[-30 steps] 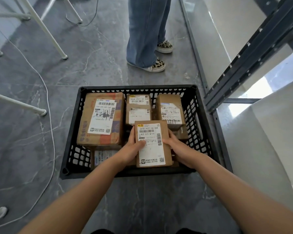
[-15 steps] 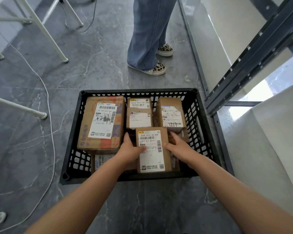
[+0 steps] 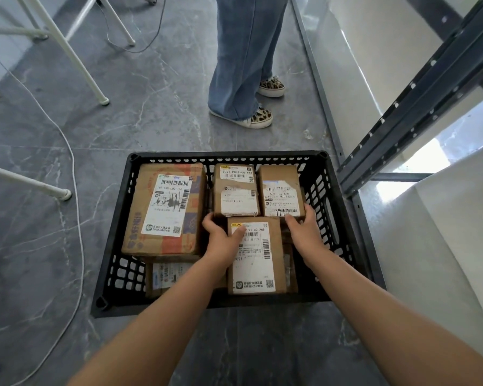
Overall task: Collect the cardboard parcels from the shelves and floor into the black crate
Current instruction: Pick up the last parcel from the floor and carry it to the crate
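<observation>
The black crate point(image 3: 226, 155) stands on the floor with several cardboard parcels in it. A large parcel point(image 3: 165, 210) fills its left side. Two smaller ones, the middle parcel point(image 3: 236, 190) and the right parcel point(image 3: 280, 190), lie at the back. The front parcel point(image 3: 258, 263) lies on top of lower boxes. My left hand point(image 3: 221, 240) grips its far left corner, thumb on the label. My right hand point(image 3: 304, 232) grips its far right corner, fingertips against the right back parcel. Another parcel point(image 3: 165, 274) lies low at the front left.
A person in blue jeans point(image 3: 243, 65) and leopard-print shoes stands just beyond the crate. White table legs point(image 3: 67, 51) and a white cable point(image 3: 77, 190) are on the left. A dark metal shelf frame point(image 3: 402, 107) with white boards point(image 3: 444, 246) runs along the right.
Both hands have slid from the front parcel's sides to its far corners. The parcel lies lower and flatter in the crate.
</observation>
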`<state>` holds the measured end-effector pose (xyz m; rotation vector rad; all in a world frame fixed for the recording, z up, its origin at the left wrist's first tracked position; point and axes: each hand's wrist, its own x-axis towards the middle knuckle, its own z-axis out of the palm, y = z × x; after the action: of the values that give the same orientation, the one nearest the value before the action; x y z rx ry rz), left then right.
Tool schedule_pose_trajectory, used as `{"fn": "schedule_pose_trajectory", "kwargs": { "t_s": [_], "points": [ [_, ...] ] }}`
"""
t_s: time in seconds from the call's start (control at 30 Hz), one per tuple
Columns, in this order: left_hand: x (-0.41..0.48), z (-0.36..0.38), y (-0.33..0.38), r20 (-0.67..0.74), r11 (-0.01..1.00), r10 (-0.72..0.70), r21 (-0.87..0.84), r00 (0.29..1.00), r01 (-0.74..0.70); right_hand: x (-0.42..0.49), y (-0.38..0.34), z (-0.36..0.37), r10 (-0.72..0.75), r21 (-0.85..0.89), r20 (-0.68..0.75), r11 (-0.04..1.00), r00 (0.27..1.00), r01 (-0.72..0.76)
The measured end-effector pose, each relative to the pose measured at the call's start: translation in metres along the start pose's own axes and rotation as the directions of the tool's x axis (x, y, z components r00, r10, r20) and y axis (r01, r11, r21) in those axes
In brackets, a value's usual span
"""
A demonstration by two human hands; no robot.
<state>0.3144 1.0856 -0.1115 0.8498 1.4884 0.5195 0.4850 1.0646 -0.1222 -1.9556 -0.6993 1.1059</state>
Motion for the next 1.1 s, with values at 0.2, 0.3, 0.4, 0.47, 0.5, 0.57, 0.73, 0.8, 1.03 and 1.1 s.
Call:
{"fn": "schedule_pose_trajectory", "kwargs": {
  "t_s": [0.2, 0.3, 0.4, 0.47, 0.5, 0.57, 0.73, 0.8, 1.03, 1.1],
  "points": [
    [0.0, -0.007, 0.004, 0.061, 0.998, -0.06, -0.033, 0.996, 0.062, -0.001, 0.007, 0.002, 0.04, 0.046, 0.018, 0.998, 0.999, -0.04],
    [-0.003, -0.007, 0.006, 0.084, 0.994, -0.104, -0.013, 0.991, 0.105, 0.0, 0.009, 0.002, 0.045, 0.065, 0.027, 0.997, 0.999, -0.047],
    [-0.011, -0.002, 0.012, 0.052, 0.99, -0.111, 0.088, 0.992, 0.107, 0.002, 0.006, -0.001, 0.059, 0.033, 0.07, 0.998, 0.996, -0.062],
    [-0.02, -0.01, 0.021, 0.076, 0.982, -0.097, 0.167, 0.992, 0.083, 0.004, -0.002, -0.005, 0.058, 0.029, 0.102, 0.998, 0.993, -0.061],
    [-0.025, -0.02, 0.024, 0.094, 0.98, -0.041, 0.196, 0.995, 0.022, 0.004, -0.007, -0.008, 0.058, 0.026, 0.107, 0.998, 0.993, -0.061],
    [-0.032, -0.052, 0.031, 0.009, 0.955, 0.19, 0.228, 0.982, -0.187, 0.005, -0.013, -0.014, 0.044, 0.004, 0.098, 0.999, 0.994, -0.045],
    [-0.011, -0.136, 0.021, -0.464, 0.868, 0.296, 0.496, 0.835, -0.032, -0.016, -0.01, -0.012, 0.005, -0.032, 0.115, 1.0, 0.993, -0.001],
    [0.001, -0.145, 0.018, -0.474, 0.869, 0.169, 0.486, 0.864, 0.097, -0.025, -0.006, -0.004, -0.038, -0.05, 0.114, 0.998, 0.993, 0.044],
    [0.004, -0.093, -0.002, -0.304, 0.6, 0.405, 0.8, 0.862, 0.0, -0.038, 0.0, -0.006, -0.212, -0.172, -0.002, 0.963, 0.977, 0.208],
    [0.005, -0.081, -0.013, -0.247, 0.563, 0.342, 0.826, 0.907, 0.013, -0.042, 0.001, -0.014, -0.237, -0.21, 0.025, 0.949, 0.971, 0.237]
  ]
}}
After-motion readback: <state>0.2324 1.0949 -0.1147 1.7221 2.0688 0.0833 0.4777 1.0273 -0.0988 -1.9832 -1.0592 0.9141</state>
